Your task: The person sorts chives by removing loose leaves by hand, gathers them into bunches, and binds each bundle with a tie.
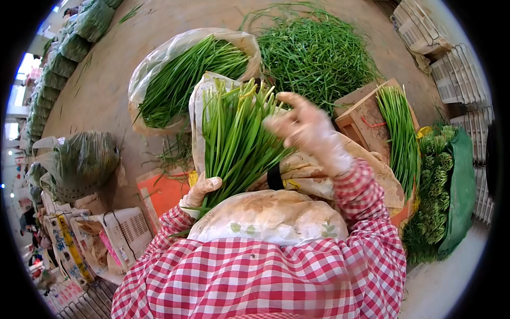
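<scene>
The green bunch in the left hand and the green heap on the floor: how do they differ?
The green bunch is gripped by the left hand; the green heap lies on the floor. The bunch's stalks run roughly side by side; the heap's are tangled. The bunch shows pale ends; the heap looks darker. Both are long, thin greenery.

The brown floor [119,72] supports an open translucent bag [249,48] containing green stalks [196,74], an adjoining loose heap of green leaves [319,53], scattered trimmings [175,151], and filled bags [87,24] in a row at far left.
</scene>
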Available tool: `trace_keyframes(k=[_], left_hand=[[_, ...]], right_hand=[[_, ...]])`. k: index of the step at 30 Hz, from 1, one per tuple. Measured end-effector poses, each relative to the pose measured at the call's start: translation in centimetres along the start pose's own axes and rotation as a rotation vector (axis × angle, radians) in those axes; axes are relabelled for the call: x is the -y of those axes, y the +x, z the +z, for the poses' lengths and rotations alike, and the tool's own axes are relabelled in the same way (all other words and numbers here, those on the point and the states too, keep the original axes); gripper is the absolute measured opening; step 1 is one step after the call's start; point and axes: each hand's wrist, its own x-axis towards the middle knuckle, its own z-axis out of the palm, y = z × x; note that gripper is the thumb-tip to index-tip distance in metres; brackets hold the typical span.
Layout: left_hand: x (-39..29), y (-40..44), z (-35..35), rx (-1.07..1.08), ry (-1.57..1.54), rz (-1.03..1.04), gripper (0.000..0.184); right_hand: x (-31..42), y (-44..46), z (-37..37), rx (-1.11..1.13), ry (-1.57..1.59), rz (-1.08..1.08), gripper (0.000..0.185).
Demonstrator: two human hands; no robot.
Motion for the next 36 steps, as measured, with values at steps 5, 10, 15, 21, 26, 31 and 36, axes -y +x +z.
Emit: trace_keyframes(k=[5, 10, 15, 21, 26, 31, 36], left_hand=[[1.0, -0.5, -0.8, -0.088, -0.011, 0.059, 0.074], [1.3, -0.7, -0.2, 0.021, -0.222, 0.07, 0.054], [5.0, 0.5, -2.3, -0.178, -0.35, 0.047, 0.059], [3.8, 0.4, -0.4, 0.062, -0.216, 0.058, 0.062], [2.9, -0.5, -0.4, 0.056, -0.305, -0.137, 0.064], [-1.3, -0.7, 4.3, -0.053, -0.021, -0.095, 0.059], [-2.0, -0.9, 3.7, 0.059, -0.054, -0.177, 0.058]], right_hand=[[-1.1, -0.1, 4.0, 0.086, 0.086, 0.001, 0.085], [0.5, -0.2, -0.9, 0.182, 0.009, 0.061, 0.074], [-2.4, 2.9, -5.3, -0.021, -0.658, -0.603, 0.028], [-3.1, 6.9, -8.9, -0.035, -0.708, -0.778, 0.012], [-2.4, 11.0, -12.8, -0.413, -1.082, -0.273, 0.023], [3.3, 6.0, -5.7, -0.257, -0.724, -0.482, 0.046], [3.7, 4.3, -0.6, 0.142, -1.014, -0.517, 0.056]])
